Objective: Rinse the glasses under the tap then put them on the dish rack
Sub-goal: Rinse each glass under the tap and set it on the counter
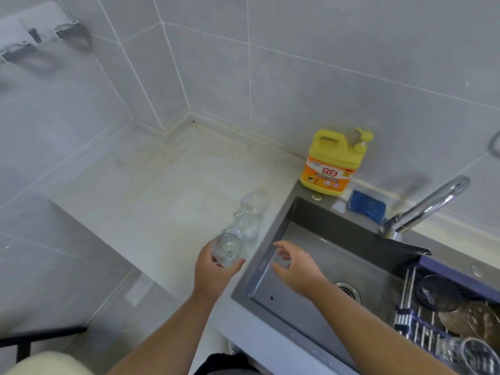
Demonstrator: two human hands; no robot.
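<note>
Head camera looks steeply down, close above the sink (311,212)

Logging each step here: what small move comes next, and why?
Probably carry the glass in the left hand rightward over the sink towards the tap; it is held above the counter, and the right hand hovers open.

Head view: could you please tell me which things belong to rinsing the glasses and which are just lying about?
Job: held glass, left hand gripping it, right hand empty over the sink, nearer counter glass, farther counter glass, tap, dish rack.
Lying about: yellow detergent bottle, blue scrubbing pad, wall-mounted holder.
</note>
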